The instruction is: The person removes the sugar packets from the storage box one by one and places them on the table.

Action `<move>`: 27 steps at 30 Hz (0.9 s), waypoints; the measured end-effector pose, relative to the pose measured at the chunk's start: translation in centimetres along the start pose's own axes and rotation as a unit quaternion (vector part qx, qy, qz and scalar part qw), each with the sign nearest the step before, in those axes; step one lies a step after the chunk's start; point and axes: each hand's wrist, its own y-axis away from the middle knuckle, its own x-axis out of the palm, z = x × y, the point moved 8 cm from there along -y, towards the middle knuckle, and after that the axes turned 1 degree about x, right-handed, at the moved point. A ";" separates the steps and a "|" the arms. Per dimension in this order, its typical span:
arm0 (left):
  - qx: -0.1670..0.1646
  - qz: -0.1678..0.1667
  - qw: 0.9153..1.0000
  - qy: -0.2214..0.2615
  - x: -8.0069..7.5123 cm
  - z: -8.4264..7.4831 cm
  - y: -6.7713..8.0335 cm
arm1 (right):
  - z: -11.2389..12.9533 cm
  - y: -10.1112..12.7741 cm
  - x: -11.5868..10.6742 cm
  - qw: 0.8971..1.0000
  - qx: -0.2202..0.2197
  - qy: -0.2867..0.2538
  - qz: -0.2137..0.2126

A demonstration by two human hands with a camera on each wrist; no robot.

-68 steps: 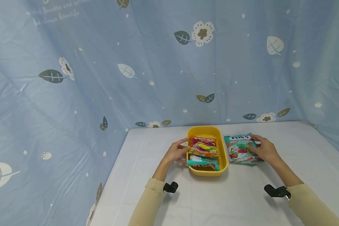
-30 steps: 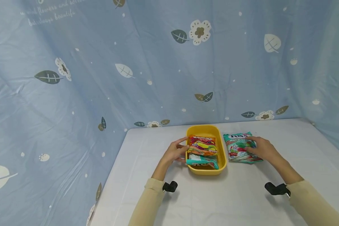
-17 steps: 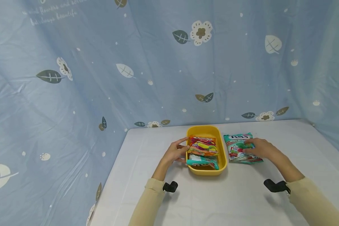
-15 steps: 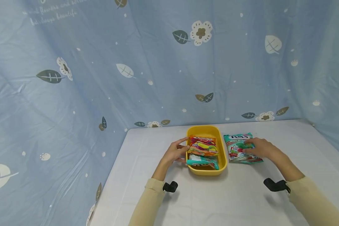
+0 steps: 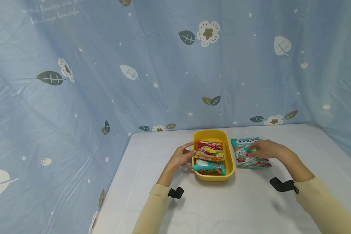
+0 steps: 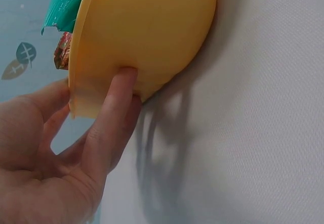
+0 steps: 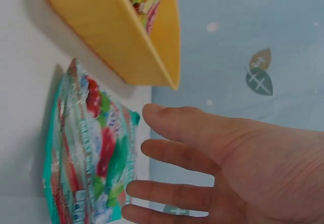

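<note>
My left hand (image 5: 179, 157) holds the left side of a yellow plastic bin (image 5: 231, 167), thumb at the rim and fingers against the outer wall. Inside the bin lie a red-and-orange bag of fruit candies (image 5: 210, 151) and, nearer me, a teal candy bag (image 5: 209, 168). To the bin's right, a teal bag of Fox's mint candies (image 5: 242, 152) lies on the table, label up. Over its right part hovers my right hand (image 5: 269, 149), fingers spread and holding nothing. In the right wrist view, the fingertips (image 7: 134, 188) overlap the bag's edge.
A white cloth (image 5: 216, 208) covers the table. Behind it and along the left hangs a blue curtain (image 5: 163, 81) printed with leaves and flowers. Each wrist carries a small black camera mount (image 5: 176, 193).
My right hand has let go of the mint candy bag, lifting off it and shifting slightly left. Left hand, bin and bags stay where they were.
</note>
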 end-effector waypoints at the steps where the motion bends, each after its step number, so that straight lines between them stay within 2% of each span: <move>1: -0.001 -0.001 1.000 0.000 0.0 0.0 0.0 | 0.2 0.0 -0.1 1.000 0.000 -0.002 0.003; 8: -0.010 -0.007 1.000 -0.004 -0.1 0.0 0.0 | 1.3 0.1 -0.2 0.999 -0.014 -0.015 0.027; 14: -0.012 -0.006 1.000 -0.003 0.0 -0.1 0.0 | 2.3 0.1 -0.5 0.999 -0.028 -0.006 0.041; 27: -0.017 -0.010 1.000 -0.006 0.0 0.2 0.0 | 4.2 -0.7 -1.6 0.999 -0.022 -0.010 0.028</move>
